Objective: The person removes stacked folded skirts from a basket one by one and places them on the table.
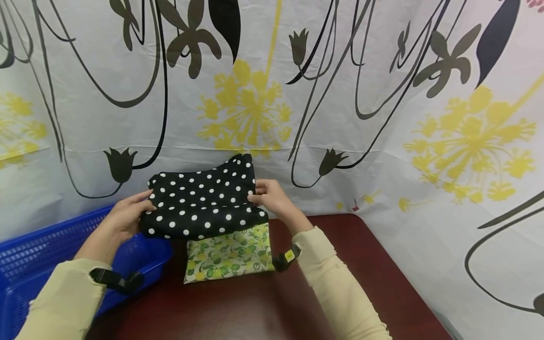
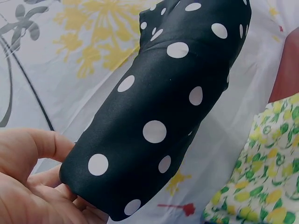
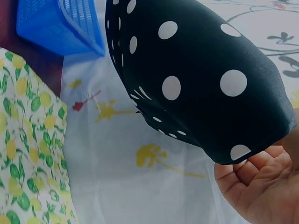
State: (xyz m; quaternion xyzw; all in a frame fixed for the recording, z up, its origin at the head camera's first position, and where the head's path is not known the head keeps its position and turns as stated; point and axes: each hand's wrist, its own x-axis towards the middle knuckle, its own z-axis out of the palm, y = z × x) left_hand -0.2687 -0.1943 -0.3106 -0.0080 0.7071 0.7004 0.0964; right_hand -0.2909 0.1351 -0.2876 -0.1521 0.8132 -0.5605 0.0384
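Observation:
Both hands hold up a black cloth with white polka dots (image 1: pixel 199 198), which sags and folds over between them. At its left edge the left hand (image 1: pixel 125 217) pinches the fabric between thumb and fingers, as the left wrist view also shows on the dotted cloth (image 2: pixel 154 112). The right hand (image 1: pixel 274 196) grips the opposite edge; in the right wrist view its curled fingers (image 3: pixel 257 170) lie at the cloth's corner. Below and partly behind the dotted cloth, a folded lemon-print cloth (image 1: pixel 229 255) lies flat on the table.
A blue plastic basket (image 1: pixel 55 241) with perforated walls stands at the left, partly behind the left forearm. The dark red table (image 1: pixel 340 264) meets a white curtain (image 1: pixel 374 189) printed with flowers at the back and right.

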